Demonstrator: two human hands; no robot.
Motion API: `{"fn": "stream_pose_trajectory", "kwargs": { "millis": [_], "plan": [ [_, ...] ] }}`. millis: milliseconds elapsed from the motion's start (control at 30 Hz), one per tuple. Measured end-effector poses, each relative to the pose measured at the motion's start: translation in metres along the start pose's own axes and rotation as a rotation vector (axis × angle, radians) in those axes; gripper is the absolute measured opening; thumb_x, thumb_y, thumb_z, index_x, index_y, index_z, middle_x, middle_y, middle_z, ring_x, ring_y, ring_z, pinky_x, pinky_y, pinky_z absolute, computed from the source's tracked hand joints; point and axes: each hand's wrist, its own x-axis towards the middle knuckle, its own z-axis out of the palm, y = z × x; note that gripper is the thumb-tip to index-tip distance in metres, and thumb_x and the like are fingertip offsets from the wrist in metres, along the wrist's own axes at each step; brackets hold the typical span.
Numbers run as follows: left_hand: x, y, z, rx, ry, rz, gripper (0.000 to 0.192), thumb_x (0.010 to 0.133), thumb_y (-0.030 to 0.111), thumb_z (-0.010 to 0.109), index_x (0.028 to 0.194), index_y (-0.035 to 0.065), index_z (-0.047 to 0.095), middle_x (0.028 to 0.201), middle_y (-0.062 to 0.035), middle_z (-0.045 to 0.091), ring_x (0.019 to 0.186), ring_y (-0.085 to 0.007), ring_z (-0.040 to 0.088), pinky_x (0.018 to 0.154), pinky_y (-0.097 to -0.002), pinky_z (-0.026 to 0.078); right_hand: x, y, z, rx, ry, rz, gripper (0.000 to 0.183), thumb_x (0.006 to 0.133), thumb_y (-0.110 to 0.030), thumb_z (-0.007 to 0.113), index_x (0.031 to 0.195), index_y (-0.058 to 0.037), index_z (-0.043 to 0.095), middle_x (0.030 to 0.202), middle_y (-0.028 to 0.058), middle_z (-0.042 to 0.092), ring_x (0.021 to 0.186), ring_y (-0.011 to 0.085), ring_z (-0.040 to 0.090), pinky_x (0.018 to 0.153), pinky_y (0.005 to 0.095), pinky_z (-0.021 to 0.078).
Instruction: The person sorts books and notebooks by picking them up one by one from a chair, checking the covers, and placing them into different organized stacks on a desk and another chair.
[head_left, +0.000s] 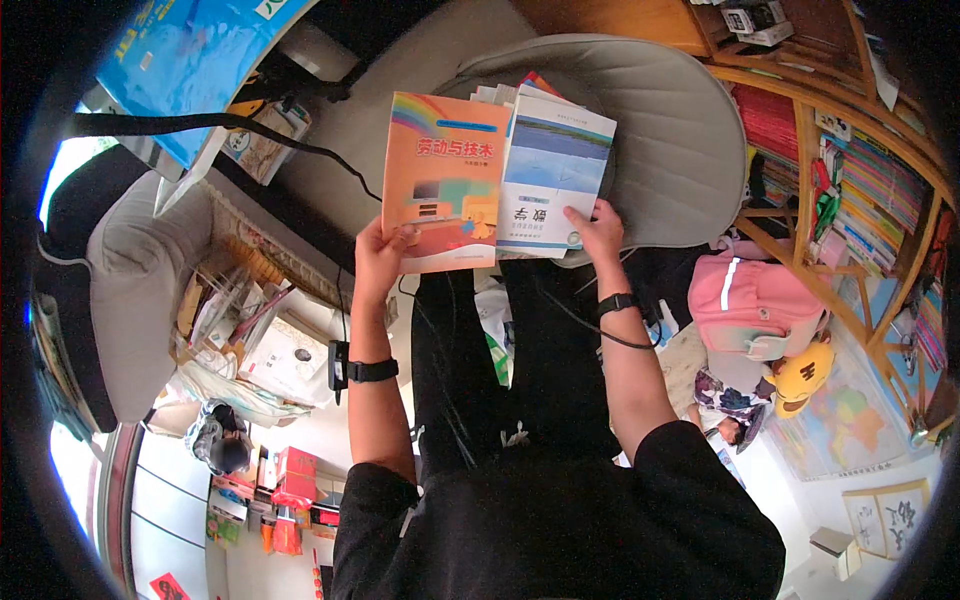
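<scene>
My left hand (381, 255) grips the lower left corner of an orange paperback textbook (446, 180), thumb on its cover. The cover bears a rainbow and a drawn room scene. My right hand (600, 231) holds the lower right corner of a white and blue paperback textbook (559, 169), whose large title characters look upside down. The orange book's right edge meets or slightly overlaps the blue one; I cannot tell if they touch. Behind their top edges show more books (495, 94), partly hidden. Beneath is a grey quilted seat (679, 150).
A black cable (300, 142) runs from the left towards the books. Wooden shelves (802, 172) full of books stand at right, near a pink backpack (757, 304). Papers and boxes (289, 360) pile up at left. Two people (221, 442) (727, 420) are farther off.
</scene>
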Motion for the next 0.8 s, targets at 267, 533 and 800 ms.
{"fn": "stream_pose_trajectory", "kwargs": {
  "millis": [267, 533, 800],
  "plan": [
    [-0.028, 0.049, -0.017, 0.223, -0.041, 0.121, 0.019, 0.091, 0.002, 0.061, 0.109, -0.0031, 0.065, 0.083, -0.0009, 0.065, 0.077, -0.0074, 0.057, 0.069, -0.0246, 0.048, 0.029, -0.094, -0.103, -0.370, 0.013, -0.409, 0.047, 0.073, -0.017, 0.079, 0.115, -0.0066, 0.062, 0.110, 0.0168, 0.069, 0.101, 0.0373, 0.066, 0.087, 0.0437, 0.0506],
    [-0.079, 0.107, -0.036, 0.438, 0.051, 0.055, 0.028, 0.092, -0.001, 0.058, 0.119, -0.0024, 0.062, 0.094, -0.0007, 0.067, 0.081, -0.0079, 0.059, 0.071, -0.0253, 0.050, 0.091, -0.226, -0.090, -0.915, -0.454, -0.824, 0.028, 0.070, -0.004, 0.070, 0.097, -0.0118, 0.073, 0.096, 0.0143, 0.068, 0.101, 0.0348, 0.062, 0.087, 0.0423, 0.0499],
    [-0.067, 0.091, -0.005, 0.235, 0.050, 0.070, 0.018, 0.094, 0.003, 0.059, 0.111, -0.0027, 0.063, 0.082, 0.0006, 0.059, 0.072, -0.0074, 0.054, 0.065, -0.0244, 0.047, 0.063, -0.196, 0.039, -0.922, -0.338, -1.133, 0.030, 0.067, -0.004, 0.069, 0.096, -0.0106, 0.070, 0.105, 0.0106, 0.065, 0.111, 0.0294, 0.057, 0.098, 0.0447, 0.0432]
  ]
}}
